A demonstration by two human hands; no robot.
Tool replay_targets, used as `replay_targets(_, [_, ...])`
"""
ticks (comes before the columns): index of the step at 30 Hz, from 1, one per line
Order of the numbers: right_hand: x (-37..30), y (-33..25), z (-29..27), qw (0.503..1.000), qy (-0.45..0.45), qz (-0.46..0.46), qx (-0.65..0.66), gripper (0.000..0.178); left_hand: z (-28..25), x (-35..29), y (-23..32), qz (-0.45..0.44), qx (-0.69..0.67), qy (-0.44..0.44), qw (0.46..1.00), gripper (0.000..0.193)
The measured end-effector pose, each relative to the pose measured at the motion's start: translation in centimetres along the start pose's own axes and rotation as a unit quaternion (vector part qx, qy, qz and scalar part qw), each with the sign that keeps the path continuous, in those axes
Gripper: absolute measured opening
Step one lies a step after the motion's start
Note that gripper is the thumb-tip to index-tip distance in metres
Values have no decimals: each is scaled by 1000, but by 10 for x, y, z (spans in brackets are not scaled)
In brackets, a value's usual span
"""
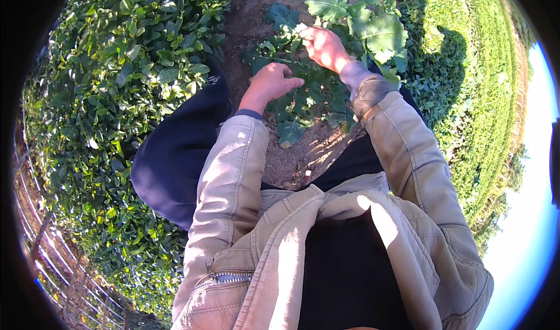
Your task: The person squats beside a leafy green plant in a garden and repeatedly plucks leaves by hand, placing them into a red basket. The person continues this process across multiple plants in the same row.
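A leafy green plant with broad, lobed leaves (379, 35) grows from bare soil between my knees. My right hand (326, 47) is over its upper part, with thumb and fingers pinched together. At those fingertips is a small, bright, pale bit (300, 28), too washed out to name. Lower and to the left, my left hand (271, 84) hovers at the plant's edge, its thumb stretched toward the leaves and apart from the index finger. The other left fingers are partly hidden, and nothing shows in that hand. Smaller, shaded leaves (291, 130) hang below both hands.
A dense, glossy-leaved hedge (146, 56) presses against my left knee (175, 149). On the right runs another long, sunlit hedge row (484, 85). Brown soil (291, 161) lies between my legs, with a small pale object (307, 175) on it.
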State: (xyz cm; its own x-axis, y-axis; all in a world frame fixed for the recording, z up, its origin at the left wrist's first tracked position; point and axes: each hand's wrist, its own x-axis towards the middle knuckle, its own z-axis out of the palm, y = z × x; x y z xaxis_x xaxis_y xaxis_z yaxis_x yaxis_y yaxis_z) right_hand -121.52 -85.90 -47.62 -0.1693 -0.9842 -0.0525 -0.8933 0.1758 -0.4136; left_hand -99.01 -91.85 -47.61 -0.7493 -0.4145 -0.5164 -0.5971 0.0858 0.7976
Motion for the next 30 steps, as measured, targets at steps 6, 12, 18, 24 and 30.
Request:
replay_targets(6, [56,-2,76,937,-171,-143,-269,27,8,12,-32,-45,-132,144,980,53])
replay_targets(12, [66,67,157,898,-132,-57,-416,17,25,10,-50,-61,-188,135,971,49])
replay_targets(18, [87,37,90,963,-74,-68,-252,24,33,24,-58,-97,-311,149,933,45])
replay_targets(24, [81,-5,15,982,135,-31,128,20,11,41,-32,-104,-577,159,794,50])
replay_targets(30, [35,6,-49,885,172,162,402,22,3,44,5,37,-613,124,780,65])
